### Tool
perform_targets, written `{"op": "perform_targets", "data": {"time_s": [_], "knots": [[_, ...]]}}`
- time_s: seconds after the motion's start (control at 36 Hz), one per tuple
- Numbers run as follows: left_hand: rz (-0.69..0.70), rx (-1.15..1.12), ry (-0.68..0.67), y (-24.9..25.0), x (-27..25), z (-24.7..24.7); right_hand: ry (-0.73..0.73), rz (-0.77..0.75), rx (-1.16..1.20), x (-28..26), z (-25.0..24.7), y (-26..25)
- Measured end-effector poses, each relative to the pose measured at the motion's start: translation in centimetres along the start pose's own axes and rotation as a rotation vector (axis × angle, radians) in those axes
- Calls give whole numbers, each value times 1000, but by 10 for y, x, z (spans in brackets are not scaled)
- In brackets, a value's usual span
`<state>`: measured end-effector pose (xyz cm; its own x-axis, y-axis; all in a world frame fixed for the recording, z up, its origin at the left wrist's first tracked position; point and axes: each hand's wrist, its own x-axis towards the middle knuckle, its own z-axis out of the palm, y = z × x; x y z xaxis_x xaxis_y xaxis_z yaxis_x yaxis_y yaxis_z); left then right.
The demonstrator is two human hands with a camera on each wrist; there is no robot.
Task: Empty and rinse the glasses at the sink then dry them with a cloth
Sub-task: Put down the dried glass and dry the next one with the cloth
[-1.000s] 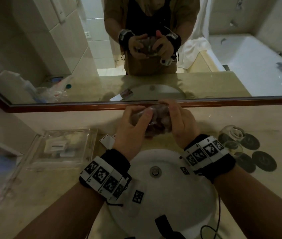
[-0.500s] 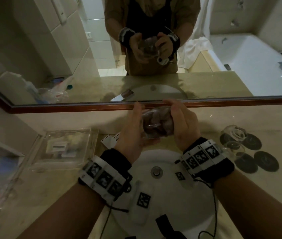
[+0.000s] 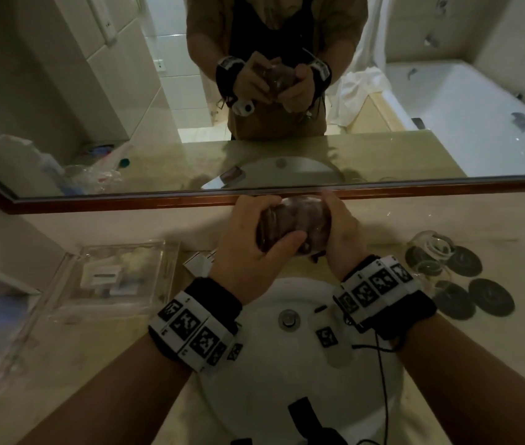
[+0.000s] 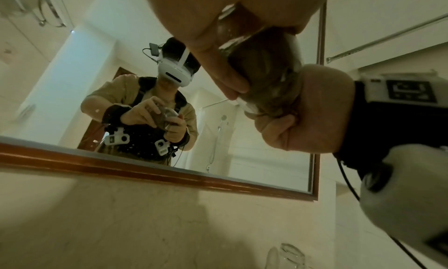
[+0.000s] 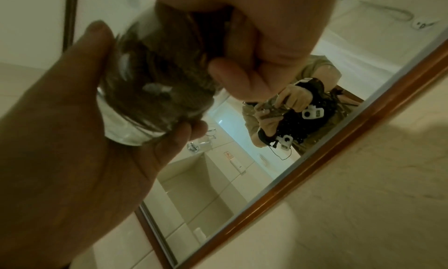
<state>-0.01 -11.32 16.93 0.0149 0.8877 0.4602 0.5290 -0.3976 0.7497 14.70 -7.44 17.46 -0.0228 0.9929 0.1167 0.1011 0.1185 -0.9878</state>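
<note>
The left hand (image 3: 248, 248) curls round the mouth end of 1 glass (image 3: 293, 228), its fingers seemingly working a dark cloth (image 4: 264, 70) stuffed inside. The glass lies sideways above the sink (image 3: 254, 390). The right hand (image 3: 339, 232) wraps its base end. Judged rigid, fragile and slick if wet; best gripped round the wall. More glasses (image 3: 431, 252) stand on the desk (image 3: 511, 252).

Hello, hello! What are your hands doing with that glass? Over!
Left hand and right hand both grip clear drinking glass, brownish cloth stuffed inside. Held above white round sink. Nothing in the way.
</note>
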Motion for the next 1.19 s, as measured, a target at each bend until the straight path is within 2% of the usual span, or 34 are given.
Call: {"op": "perform_targets", "data": {"time_s": [0.08, 0.11, 0.22, 0.25, 0.31, 0.36, 0.44, 0.5, 0.53, 0.56, 0.61, 0.69, 0.75, 0.81, 0.92, 1.0, 1.08, 1.19], "knots": [[-95, -88, -75, 5, 2, -3, 47, 24, 36, 6, -1, 6], [-194, -200, -110, 10, 4, -5, 46, -12, 7, 7, -1, 7], [-778, -770, -235, 25, 18, -16, 36, -278, -202, 5, 2, 1], [-851, -888, -278, 25, 20, -18, 31, -364, -266, 7, 1, 4], [-929, -1005, -301, 27, 21, -21, 8, -324, -215, 7, 2, 3], [-932, -947, -255, 26, 22, -20, 37, -272, -151, 10, 4, 7], [-851, -840, -136, 29, 24, -18, 25, -339, -159, 5, 6, 4], [-778, -767, -67, 33, 23, -17, -35, -356, -170, 1, 6, 9], [-735, -721, -47, 33, 21, -16, -54, -302, -99, 0, 6, 8], [-688, -677, -37, 34, 20, -15, 3, -235, -74, 1, 8, 6], [-600, -591, -22, 31, 17, -14, 9, -25, 13, 3, 9, 2], [-430, -468, -29, 26, 13, -11, -12, -6, -41, 2, 9, -2], [-362, -398, -61, 22, 11, -9, 2, 102, 74, 1, 8, -5], [-415, -415, -96, 17, 11, -10, -17, 150, 117, 2, 7, -4], [-707, -601, -161, 14, 15, -9, -32, 41, 6, 2, 6, 3], [-843, -648, -348, 20, 17, -14, -4, -35, -52, 0, 4, 10], [-924, -720, -428, 15, 18, -24, -14, -178, -113, -5, 4, 10], [-1011, -818, -428, 14, 19, -28, 3, -493, -290, -9, 5, 12]]}}
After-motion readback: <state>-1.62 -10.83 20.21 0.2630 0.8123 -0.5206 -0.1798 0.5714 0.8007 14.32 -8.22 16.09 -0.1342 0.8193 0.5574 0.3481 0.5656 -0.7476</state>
